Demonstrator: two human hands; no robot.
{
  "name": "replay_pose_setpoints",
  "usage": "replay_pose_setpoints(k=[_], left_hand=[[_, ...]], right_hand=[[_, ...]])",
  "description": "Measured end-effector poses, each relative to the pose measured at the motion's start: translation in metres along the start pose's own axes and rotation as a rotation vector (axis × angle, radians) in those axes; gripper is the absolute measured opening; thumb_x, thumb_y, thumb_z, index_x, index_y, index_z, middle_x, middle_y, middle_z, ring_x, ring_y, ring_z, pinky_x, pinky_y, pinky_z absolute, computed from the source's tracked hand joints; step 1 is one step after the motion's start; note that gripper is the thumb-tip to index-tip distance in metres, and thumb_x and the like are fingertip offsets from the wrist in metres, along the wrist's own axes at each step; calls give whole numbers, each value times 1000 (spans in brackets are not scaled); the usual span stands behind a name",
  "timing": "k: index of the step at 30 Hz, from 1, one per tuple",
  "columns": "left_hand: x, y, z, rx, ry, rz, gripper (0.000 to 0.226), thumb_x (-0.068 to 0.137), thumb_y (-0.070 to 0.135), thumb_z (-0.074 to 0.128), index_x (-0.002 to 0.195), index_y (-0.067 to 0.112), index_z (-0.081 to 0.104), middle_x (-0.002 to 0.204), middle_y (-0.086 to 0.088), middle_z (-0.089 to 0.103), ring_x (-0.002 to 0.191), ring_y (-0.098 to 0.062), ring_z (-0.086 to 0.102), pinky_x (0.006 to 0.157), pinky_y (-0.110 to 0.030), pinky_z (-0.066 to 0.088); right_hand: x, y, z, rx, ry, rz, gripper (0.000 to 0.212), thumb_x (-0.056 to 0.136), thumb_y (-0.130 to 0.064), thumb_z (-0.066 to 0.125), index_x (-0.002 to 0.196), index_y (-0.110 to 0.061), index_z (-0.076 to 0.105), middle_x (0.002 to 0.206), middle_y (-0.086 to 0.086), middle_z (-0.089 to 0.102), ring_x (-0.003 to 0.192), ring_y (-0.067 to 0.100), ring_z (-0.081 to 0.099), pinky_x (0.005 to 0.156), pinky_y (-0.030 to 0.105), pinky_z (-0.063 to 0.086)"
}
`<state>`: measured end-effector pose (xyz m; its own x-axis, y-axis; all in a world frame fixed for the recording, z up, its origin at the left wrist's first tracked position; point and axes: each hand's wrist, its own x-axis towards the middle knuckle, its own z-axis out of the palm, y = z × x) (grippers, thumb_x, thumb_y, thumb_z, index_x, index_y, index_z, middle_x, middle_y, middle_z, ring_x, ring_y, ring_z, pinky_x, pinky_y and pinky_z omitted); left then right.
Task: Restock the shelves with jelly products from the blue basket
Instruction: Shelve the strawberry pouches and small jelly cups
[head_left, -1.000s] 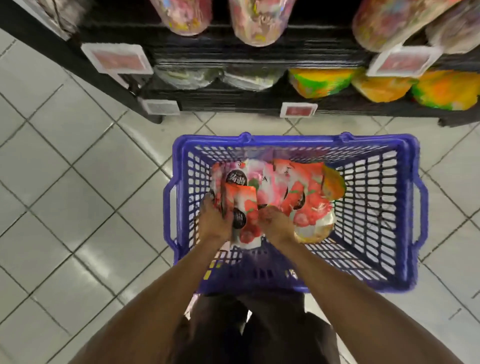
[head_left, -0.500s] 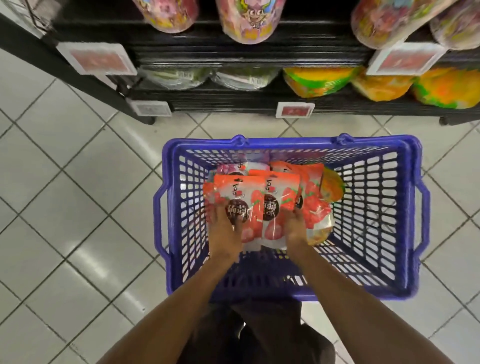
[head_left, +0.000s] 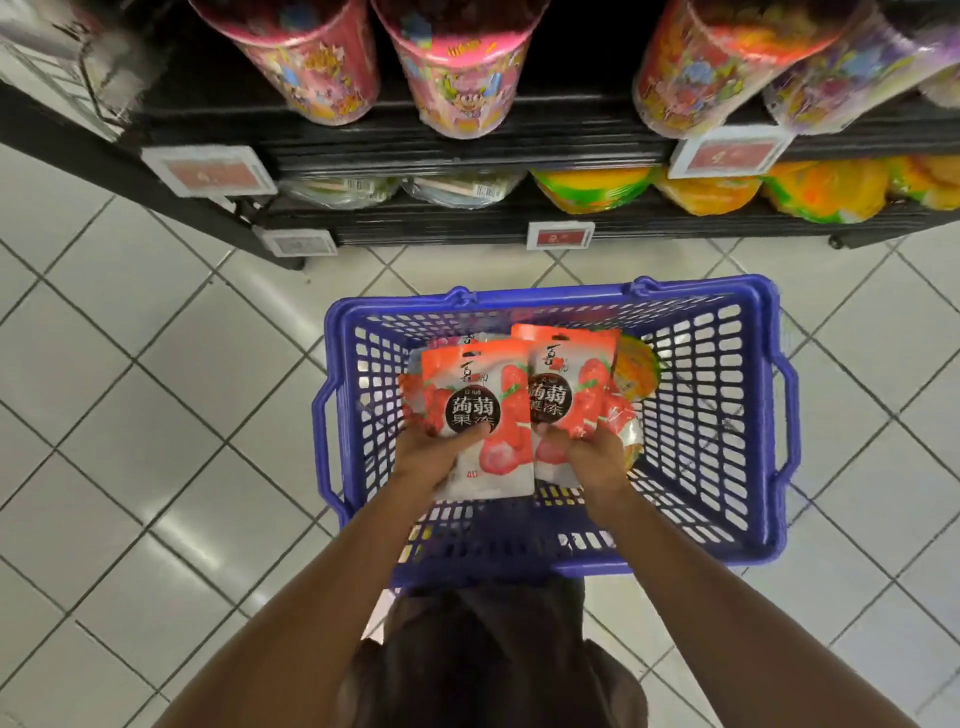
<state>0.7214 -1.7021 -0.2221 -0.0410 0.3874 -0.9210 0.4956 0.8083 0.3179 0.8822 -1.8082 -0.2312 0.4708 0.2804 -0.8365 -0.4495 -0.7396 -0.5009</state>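
A blue basket (head_left: 748, 415) stands on the tiled floor in front of the shelves. Above its inside, my left hand (head_left: 434, 457) grips the lower edge of a red-and-white jelly pouch (head_left: 478, 395), thumb across its front. My right hand (head_left: 592, 457) grips a second, matching jelly pouch (head_left: 566, 384) beside it, slightly behind the first. Both pouches face up toward me. More pouches and an orange jelly pack (head_left: 636, 366) lie beneath them in the basket, mostly hidden.
Black shelves (head_left: 467, 150) run across the top. Tall pink and red jelly tubs (head_left: 457, 67) stand on the upper shelf; yellow-green bags (head_left: 592, 189) and clear packs (head_left: 343, 189) fill the lower one. Price tags (head_left: 560, 236) hang on the shelf edges. White tiles surround the basket.
Both hands have lifted the two pouches up out of the pile and turned them face up, side by side. The camera has tilted up, showing more of the shelves.
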Motion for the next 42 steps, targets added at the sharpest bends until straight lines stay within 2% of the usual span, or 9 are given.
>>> replay_pose_setpoints(k=[2, 7, 12, 15, 19, 22, 26, 37, 42], left_hand=[[-36, 22, -11, -15, -30, 45, 36, 66, 24, 89, 91, 9, 69, 69, -5, 68, 52, -10, 60, 51, -23, 50], [-147, 94, -39, 8, -127, 297, 53, 64, 18, 90, 111, 16, 66, 104, -7, 75, 96, -23, 71, 87, -40, 58], [-270, 170, -63, -19, -174, 538, 55, 66, 10, 88, 108, 31, 61, 100, 5, 72, 88, -14, 67, 67, -25, 55], [-349, 213, -78, -67, -205, 679, 59, 65, 4, 87, 113, 27, 61, 100, 6, 73, 83, -6, 69, 59, -15, 53], [-453, 258, -94, -74, -260, 870, 70, 49, 21, 93, 113, 20, 63, 105, 2, 75, 97, -13, 71, 79, -31, 57], [-522, 283, -98, -108, -283, 1012, 74, 44, 29, 92, 112, 20, 64, 98, 9, 76, 91, -7, 72, 70, -20, 57], [-598, 316, -101, -69, -346, 1133, 66, 45, 35, 97, 102, 28, 66, 95, 4, 77, 89, -17, 74, 77, -42, 61], [-691, 345, -64, -77, -355, 1235, 35, 57, 19, 92, 87, 16, 74, 83, -6, 77, 76, -24, 74, 68, -44, 60], [-695, 351, -23, -104, -331, 1219, 45, 51, 37, 88, 88, 17, 73, 86, -3, 78, 80, -23, 74, 70, -42, 60]], right_hand=[[-30, -22, -14, 74, 53, 0, 34, 77, -14, 81, 107, -4, 70, 96, 13, 74, 88, 27, 69, 80, 30, 56], [-123, -93, -58, 196, 90, -101, 26, 77, -11, 79, 100, -1, 72, 80, 6, 72, 71, 19, 67, 66, 27, 53], [-229, -175, -109, 350, 35, -235, 10, 78, -5, 76, 84, -12, 72, 65, -1, 68, 50, 7, 61, 43, 18, 45], [-303, -225, -141, 415, 29, -380, 8, 78, -5, 74, 78, -10, 69, 62, -2, 66, 52, 7, 61, 47, 19, 48], [-398, -286, -176, 453, 48, -574, 26, 73, -19, 74, 95, -5, 72, 86, 8, 77, 77, 19, 74, 64, 26, 58], [-460, -322, -204, 412, 129, -694, 43, 67, -30, 79, 101, -5, 71, 90, 9, 76, 79, 22, 73, 70, 34, 56], [-524, -357, -235, 447, 208, -826, 42, 67, -33, 79, 97, -6, 71, 82, 6, 74, 74, 20, 69, 70, 39, 54], [-582, -404, -303, 546, 300, -1011, 25, 72, -8, 82, 95, -11, 72, 89, 5, 78, 78, 17, 74, 63, 25, 56], [-562, -421, -343, 504, 268, -1005, 30, 73, -8, 84, 99, -16, 71, 92, 2, 78, 84, 19, 75, 68, 31, 61]])
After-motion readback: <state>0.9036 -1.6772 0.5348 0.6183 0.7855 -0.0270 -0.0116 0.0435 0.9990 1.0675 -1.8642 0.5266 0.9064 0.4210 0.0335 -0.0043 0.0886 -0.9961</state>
